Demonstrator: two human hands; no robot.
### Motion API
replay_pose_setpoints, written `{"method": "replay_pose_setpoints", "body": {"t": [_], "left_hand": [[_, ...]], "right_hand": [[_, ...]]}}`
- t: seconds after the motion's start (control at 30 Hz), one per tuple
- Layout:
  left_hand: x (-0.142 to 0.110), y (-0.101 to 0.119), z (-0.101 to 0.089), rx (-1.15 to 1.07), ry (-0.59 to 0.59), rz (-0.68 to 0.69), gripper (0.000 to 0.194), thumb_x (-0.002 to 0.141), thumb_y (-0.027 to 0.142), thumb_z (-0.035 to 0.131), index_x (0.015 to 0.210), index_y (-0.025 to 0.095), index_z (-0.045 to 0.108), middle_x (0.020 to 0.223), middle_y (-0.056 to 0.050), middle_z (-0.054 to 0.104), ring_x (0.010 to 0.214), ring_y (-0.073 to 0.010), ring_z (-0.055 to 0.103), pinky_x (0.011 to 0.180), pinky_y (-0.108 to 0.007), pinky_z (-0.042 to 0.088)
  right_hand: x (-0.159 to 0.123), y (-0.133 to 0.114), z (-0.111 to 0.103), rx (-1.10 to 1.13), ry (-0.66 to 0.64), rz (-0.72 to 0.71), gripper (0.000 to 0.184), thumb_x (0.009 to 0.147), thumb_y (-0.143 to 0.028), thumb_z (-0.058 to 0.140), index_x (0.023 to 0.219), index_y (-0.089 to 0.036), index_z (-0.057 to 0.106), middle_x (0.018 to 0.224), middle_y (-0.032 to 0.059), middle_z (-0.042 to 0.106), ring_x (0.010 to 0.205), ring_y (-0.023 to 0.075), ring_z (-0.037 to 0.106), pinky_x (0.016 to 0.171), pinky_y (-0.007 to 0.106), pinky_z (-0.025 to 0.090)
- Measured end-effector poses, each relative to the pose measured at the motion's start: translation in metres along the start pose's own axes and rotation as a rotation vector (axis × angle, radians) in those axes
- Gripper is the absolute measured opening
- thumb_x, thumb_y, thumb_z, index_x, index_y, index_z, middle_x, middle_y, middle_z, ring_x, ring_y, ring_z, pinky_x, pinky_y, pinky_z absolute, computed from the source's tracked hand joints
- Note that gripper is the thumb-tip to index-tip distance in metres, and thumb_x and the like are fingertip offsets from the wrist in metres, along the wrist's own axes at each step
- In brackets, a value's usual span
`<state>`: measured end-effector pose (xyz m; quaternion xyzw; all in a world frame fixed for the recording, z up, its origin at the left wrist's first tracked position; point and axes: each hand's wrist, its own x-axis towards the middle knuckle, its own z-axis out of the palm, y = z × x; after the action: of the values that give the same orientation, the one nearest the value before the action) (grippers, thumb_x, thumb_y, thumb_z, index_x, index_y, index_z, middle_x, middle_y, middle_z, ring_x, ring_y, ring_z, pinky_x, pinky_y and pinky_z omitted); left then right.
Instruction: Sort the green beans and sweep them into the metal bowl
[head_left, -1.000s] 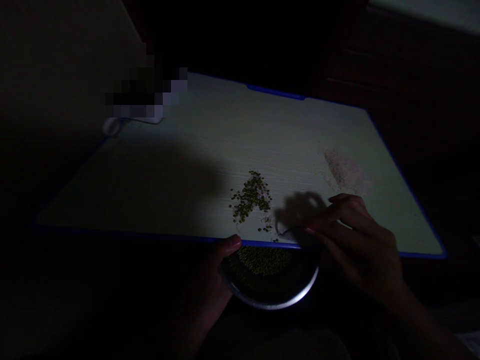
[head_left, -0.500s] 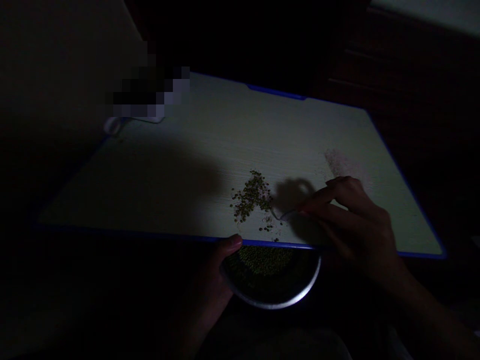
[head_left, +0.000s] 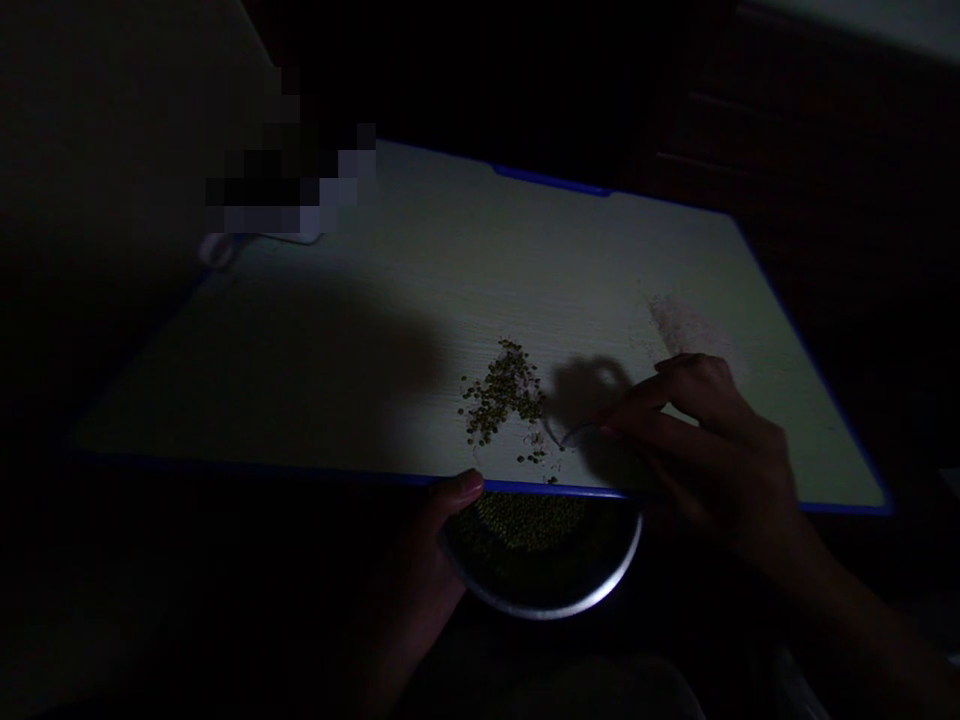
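Note:
My left hand point(head_left: 442, 560) is closed around the left side of a metal bowl point(head_left: 577, 605), with its thumb at the near edge of the board. Small green beans point(head_left: 536, 520), like mung beans, lie in the bowl, which is partly hidden under the board's edge. My right hand point(head_left: 712, 450) pinches a thin, pale tool point(head_left: 577, 435) whose exact kind is too dark to tell. The tool's tip touches or hovers just above the board point(head_left: 375, 300), right of a loose pile of green beans point(head_left: 502, 390) mixed with pale bits.
The board is pale with a blue rim, and a blue handle piece point(head_left: 555, 180) sits at its far edge. A pinkish-white heap of fine grains point(head_left: 686, 325) lies to the right. At the far left corner rests a light device point(head_left: 292, 235), partly pixelated. The surroundings are very dark.
The tool's tip has moved very slightly down on the board. Both hands keep almost the same place, and the bean pile looks unchanged.

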<state>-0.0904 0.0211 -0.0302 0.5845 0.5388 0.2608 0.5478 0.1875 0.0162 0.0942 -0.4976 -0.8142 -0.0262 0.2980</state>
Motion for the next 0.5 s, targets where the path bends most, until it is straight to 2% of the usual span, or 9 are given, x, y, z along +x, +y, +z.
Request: {"method": "replay_pose_setpoints", "body": {"t": [0.13,0.27,0.37,0.5], "left_hand": [[0.001,0.014,0.003,-0.070,0.009,-0.088,0.035,0.077,0.028,0.071,0.112,0.029,0.072,0.130,-0.009,0.077,0.116,-0.0316,0.074,0.105,-0.048,0.057],[0.002,0.025,0.001,0.003,0.015,-0.124,0.035,0.076,0.029,0.073,0.111,0.029,0.072,0.124,-0.007,0.079,0.118,-0.0340,0.072,0.107,-0.051,0.055],[0.002,0.026,-0.002,0.043,0.041,-0.111,0.033,0.076,0.027,0.074,0.109,0.029,0.072,0.120,-0.006,0.080,0.121,-0.0357,0.070,0.107,-0.052,0.055],[0.002,0.024,-0.002,0.041,0.054,-0.050,0.031,0.078,0.025,0.072,0.108,0.030,0.072,0.119,-0.005,0.081,0.119,-0.0329,0.072,0.107,-0.051,0.055]], "right_hand": [[0.000,-0.001,0.001,-0.002,-0.014,0.002,0.023,0.093,-0.005,0.061,0.108,-0.018,0.070,0.091,0.0077,0.069,0.088,0.0246,0.059,0.079,0.044,0.044],[-0.004,-0.002,-0.002,0.011,-0.041,-0.018,0.022,0.091,-0.004,0.063,0.106,-0.019,0.070,0.090,0.0075,0.068,0.090,0.0246,0.057,0.084,0.047,0.044],[-0.007,-0.003,-0.004,0.031,-0.051,-0.039,0.019,0.092,-0.005,0.063,0.105,-0.018,0.069,0.091,0.0082,0.068,0.090,0.0248,0.057,0.087,0.050,0.044],[-0.012,-0.004,-0.006,0.025,-0.047,-0.021,0.020,0.091,-0.005,0.064,0.107,-0.016,0.070,0.091,0.0082,0.068,0.086,0.0233,0.057,0.087,0.051,0.044]]}}
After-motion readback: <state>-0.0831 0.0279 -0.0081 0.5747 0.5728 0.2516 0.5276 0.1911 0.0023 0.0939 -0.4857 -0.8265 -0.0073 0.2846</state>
